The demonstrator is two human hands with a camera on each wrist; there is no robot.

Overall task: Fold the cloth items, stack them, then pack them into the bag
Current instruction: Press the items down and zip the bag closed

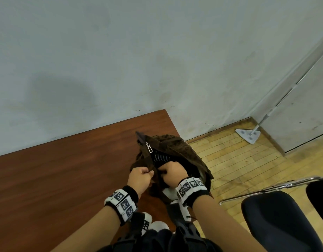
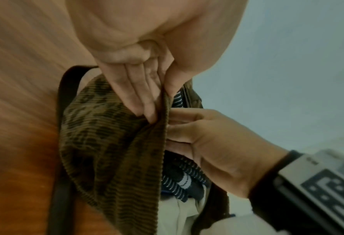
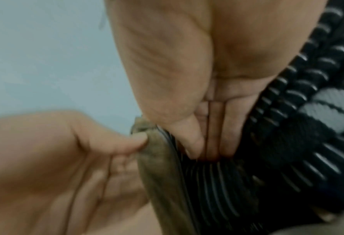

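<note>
Pale grey wall [image 1: 120, 51] and a reddish wooden table [image 1: 66, 170] are seen from the head view; a brown patterned bag [image 1: 182, 151] sits at the table's right corner, its zip open. Its near rim is pinched by the left hand [image 1: 140, 177], while the right hand [image 1: 172, 171], fingers curled, is pushed into the opening onto a dark striped cloth [image 1: 161, 158]. A black chair [image 1: 277, 220] stands on the plank floor.

From the left wrist, the bag's corduroy rim is seen gripped between thumb and fingers [image 2: 138, 95].

From the right wrist, blurred, the striped cloth is seen held under curled fingers [image 3: 225, 127].
</note>
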